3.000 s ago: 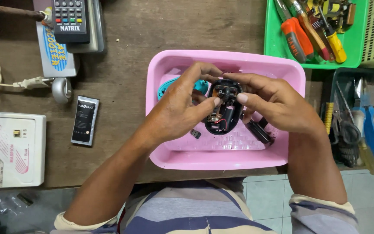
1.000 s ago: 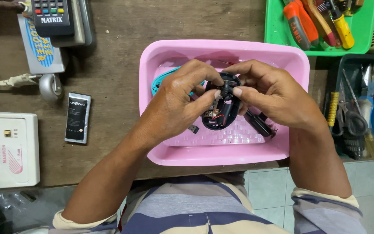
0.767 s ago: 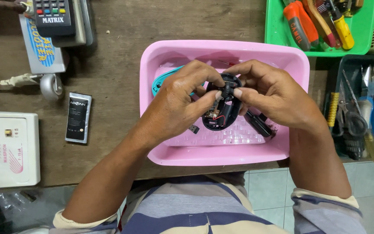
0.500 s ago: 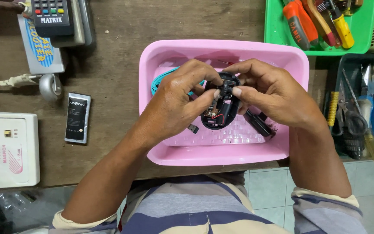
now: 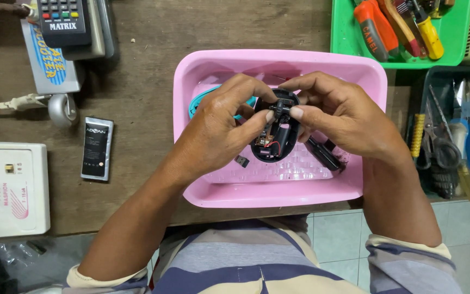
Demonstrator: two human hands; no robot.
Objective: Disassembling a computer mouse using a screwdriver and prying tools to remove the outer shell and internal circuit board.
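Mouse base (image 5: 276, 133), cover already off and circuit board exposed, is held over the pink tray (image 5: 191, 179) by both hands, left hand (image 5: 221, 128) closed on its left side, right hand (image 5: 337, 121) pinching its upper end; board not yet removed.

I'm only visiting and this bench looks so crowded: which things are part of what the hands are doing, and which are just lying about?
In use:
- left hand and right hand, both holding the opened black mouse
- pink tray beneath them, with a teal part and a small black piece

Lying about:
- phone battery
- white box
- green tool basket
- scissors
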